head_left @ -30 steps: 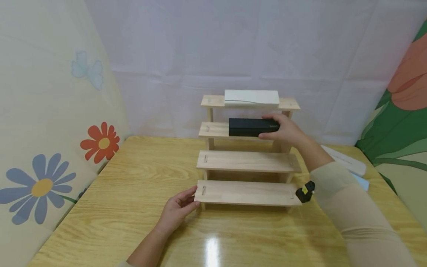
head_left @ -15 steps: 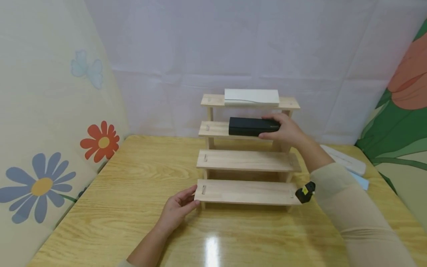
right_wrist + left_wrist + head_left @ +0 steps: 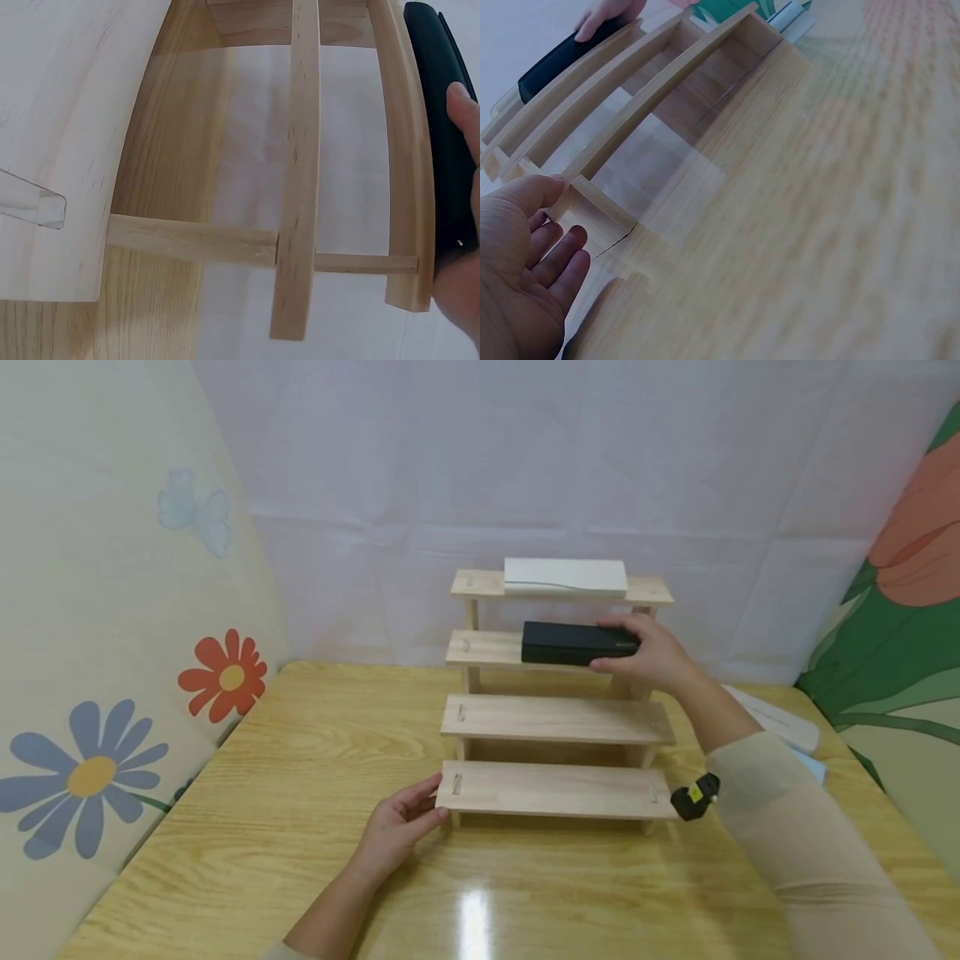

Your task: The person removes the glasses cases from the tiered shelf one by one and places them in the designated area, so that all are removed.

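Observation:
A pale wooden stepped stand [image 3: 555, 789] with several shelves stands on the table. On its second shelf from the top lies a long black glasses case [image 3: 562, 643], lengthwise and right of the shelf's middle. My right hand [image 3: 652, 652] grips the case's right end, thumb at the front and fingers over the back. In the right wrist view the dark case [image 3: 442, 112] lies along the shelf edge, partly hidden by the hand. My left hand [image 3: 401, 827] pinches the left end of the lowest shelf; its other fingers [image 3: 562, 262] curl loosely beside the stand.
A white case [image 3: 566, 575] with a curved flap line lies on the top shelf. Right of the stand, a long white case [image 3: 780, 722] and a light blue item [image 3: 810, 767] lie partly behind the right sleeve. A white cloth [image 3: 412, 485] hangs behind the table.
My right hand has shifted the black glasses case slightly to the right along its shelf. The left hand keeps its hold on the lowest shelf.

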Available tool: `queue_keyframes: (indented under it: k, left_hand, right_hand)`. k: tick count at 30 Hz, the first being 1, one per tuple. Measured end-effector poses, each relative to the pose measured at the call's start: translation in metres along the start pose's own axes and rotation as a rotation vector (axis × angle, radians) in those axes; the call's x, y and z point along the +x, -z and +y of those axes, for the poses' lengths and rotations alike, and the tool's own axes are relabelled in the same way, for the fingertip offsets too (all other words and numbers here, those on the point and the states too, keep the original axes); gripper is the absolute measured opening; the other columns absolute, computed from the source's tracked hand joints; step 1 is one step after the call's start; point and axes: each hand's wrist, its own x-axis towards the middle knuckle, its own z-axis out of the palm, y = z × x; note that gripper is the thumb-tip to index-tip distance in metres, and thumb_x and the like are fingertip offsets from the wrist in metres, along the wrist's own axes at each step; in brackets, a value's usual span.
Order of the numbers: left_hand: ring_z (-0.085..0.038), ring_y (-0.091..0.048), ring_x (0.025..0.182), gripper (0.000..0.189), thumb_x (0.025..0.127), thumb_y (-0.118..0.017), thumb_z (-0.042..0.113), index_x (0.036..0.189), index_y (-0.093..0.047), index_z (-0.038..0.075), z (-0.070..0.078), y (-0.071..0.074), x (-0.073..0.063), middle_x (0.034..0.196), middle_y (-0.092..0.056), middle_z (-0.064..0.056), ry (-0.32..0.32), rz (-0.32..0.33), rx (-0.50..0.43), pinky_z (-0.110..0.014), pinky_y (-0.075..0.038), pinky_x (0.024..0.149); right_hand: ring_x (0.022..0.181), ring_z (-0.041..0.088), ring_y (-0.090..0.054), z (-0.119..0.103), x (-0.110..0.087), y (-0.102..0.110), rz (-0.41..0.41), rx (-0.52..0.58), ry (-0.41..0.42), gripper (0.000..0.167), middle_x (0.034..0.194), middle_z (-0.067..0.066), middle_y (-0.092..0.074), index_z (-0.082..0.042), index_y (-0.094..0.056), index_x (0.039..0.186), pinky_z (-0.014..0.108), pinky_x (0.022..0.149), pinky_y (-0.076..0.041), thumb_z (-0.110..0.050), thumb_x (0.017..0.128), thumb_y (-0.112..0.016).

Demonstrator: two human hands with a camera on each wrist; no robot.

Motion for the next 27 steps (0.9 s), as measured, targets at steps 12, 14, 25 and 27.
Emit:
queue_keyframes:
  k: [12,14,25,27]
  left_hand:
    - [-0.027,-0.063,0.115,0.052,0.088,-0.067,-0.003,0.137,-0.049,-0.007,-0.001,0.000,0.001,0.136,-0.056,-0.026,0.007,0.000,-0.004,-0.018,-0.054,0.088]
    - [-0.026,-0.063,0.115,0.052,0.088,-0.067,-0.003,0.137,-0.049,-0.007,-0.001,0.000,0.001,0.136,-0.056,-0.025,0.009,0.002,-0.005,-0.018,-0.054,0.088]
    - [-0.023,-0.064,0.114,0.052,0.088,-0.068,-0.001,0.137,-0.050,-0.006,-0.003,0.001,0.002,0.136,-0.056,-0.024,0.012,0.002,-0.001,-0.019,-0.054,0.089]
    - [-0.023,-0.064,0.114,0.052,0.088,-0.068,-0.001,0.137,-0.050,-0.006,-0.003,0.001,0.002,0.136,-0.056,-0.024,0.010,0.003,-0.001,-0.019,-0.054,0.089]
  right_hand:
    - [0.134,0.042,-0.041,0.007,-0.013,0.010,0.017,0.040,-0.005,0.073,0.152,0.019,-0.040,-0.012,-0.047,0.145,0.059,0.112,-0.034,-0.030,0.082,-0.079]
    - [0.135,0.042,-0.040,0.008,-0.016,0.012,0.012,0.046,-0.022,0.073,0.153,0.019,-0.038,-0.014,-0.046,0.146,0.060,0.111,-0.034,-0.032,0.083,-0.079]
    - [0.138,0.042,-0.034,0.015,-0.030,0.023,0.030,0.008,-0.051,0.074,0.155,0.019,-0.034,-0.015,-0.045,0.146,0.063,0.111,-0.030,-0.037,0.083,-0.078]
    - [0.138,0.043,-0.034,0.016,-0.033,0.025,0.032,0.007,-0.056,0.074,0.155,0.019,-0.034,-0.015,-0.045,0.147,0.064,0.111,-0.030,-0.038,0.084,-0.077]
